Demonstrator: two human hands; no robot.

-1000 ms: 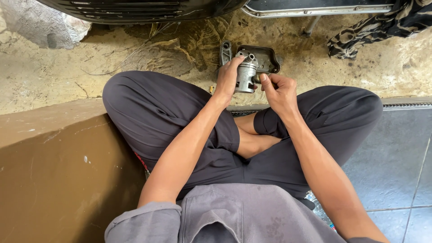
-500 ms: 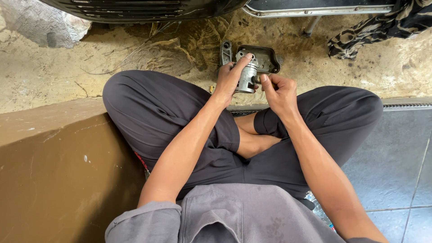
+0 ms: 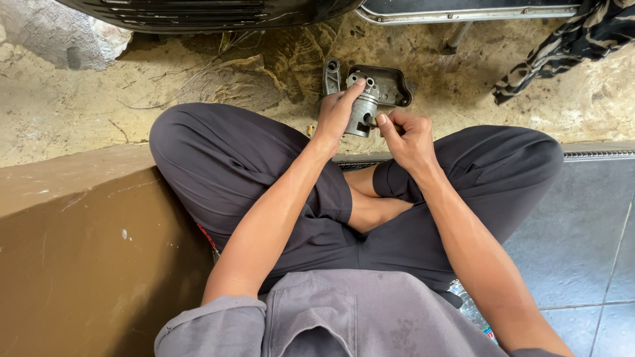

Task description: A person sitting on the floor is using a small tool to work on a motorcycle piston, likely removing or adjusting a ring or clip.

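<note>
A person sits cross-legged, seen from above, with both bare hands raised in the upper middle of the frame. The left hand point(image 3: 337, 112) wraps around a small grey metal cylinder point(image 3: 362, 108), fingers curled along its side and the forefinger resting on its top. The right hand point(image 3: 405, 135) sits just beside it to the right, thumb and fingers pinched together against the cylinder's lower side; whatever it pinches is too small to make out. Just behind the cylinder, on the sandy ground point(image 3: 73, 112), lies a dark metal cover point(image 3: 391, 86) shaped like a shallow tray, and a short flat metal piece point(image 3: 331, 74) stands beside it. A dark vehicle body point(image 3: 198, 13) runs along the top edge. A striped cloth point(image 3: 562, 49) hangs in the upper right. A brown ledge point(image 3: 79, 251) fills the lower left, and grey tiles point(image 3: 582, 238) fill the lower right.
</note>
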